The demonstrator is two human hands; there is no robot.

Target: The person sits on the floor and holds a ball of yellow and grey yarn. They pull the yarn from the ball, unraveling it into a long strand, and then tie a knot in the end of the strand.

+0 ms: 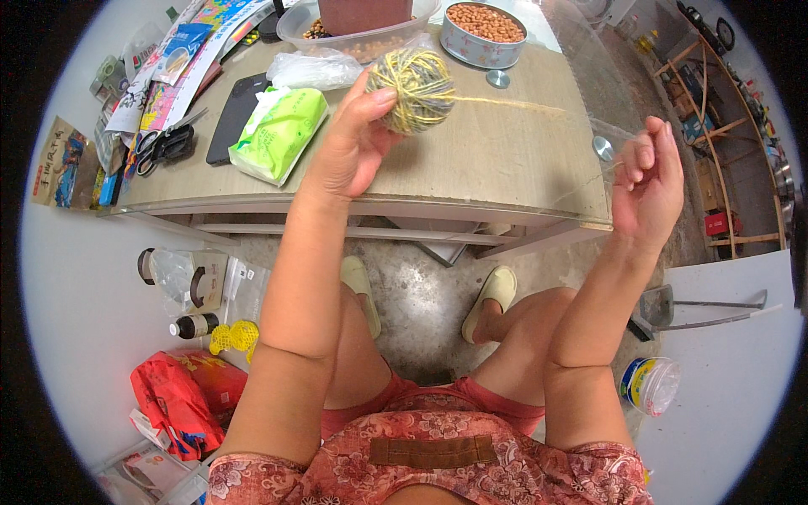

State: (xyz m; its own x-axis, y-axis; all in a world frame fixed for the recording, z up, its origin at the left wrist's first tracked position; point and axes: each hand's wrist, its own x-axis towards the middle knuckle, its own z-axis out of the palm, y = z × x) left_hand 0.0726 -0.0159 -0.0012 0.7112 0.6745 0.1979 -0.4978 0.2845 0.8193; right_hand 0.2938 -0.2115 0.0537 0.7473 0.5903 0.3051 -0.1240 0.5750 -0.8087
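Observation:
My left hand (366, 132) grips a ball of yellow and grey yarn (413, 91) above the table (480, 158). A yellow strand (511, 102) runs from the ball to the right, towards my right hand (647, 170). That hand is raised past the table's right front corner, its fingers curled inward; a thin strand shows beside the fingertips, and the fingers seem closed on it, though the grip itself is partly hidden.
On the table lie a green tissue pack (278, 134), a dark phone (237, 113), scissors (165, 142) and a plastic bag (314, 68). Behind stand a round tin of peanuts (483, 47) and a clear plastic tub (360, 47). A glass sheet covers the tabletop.

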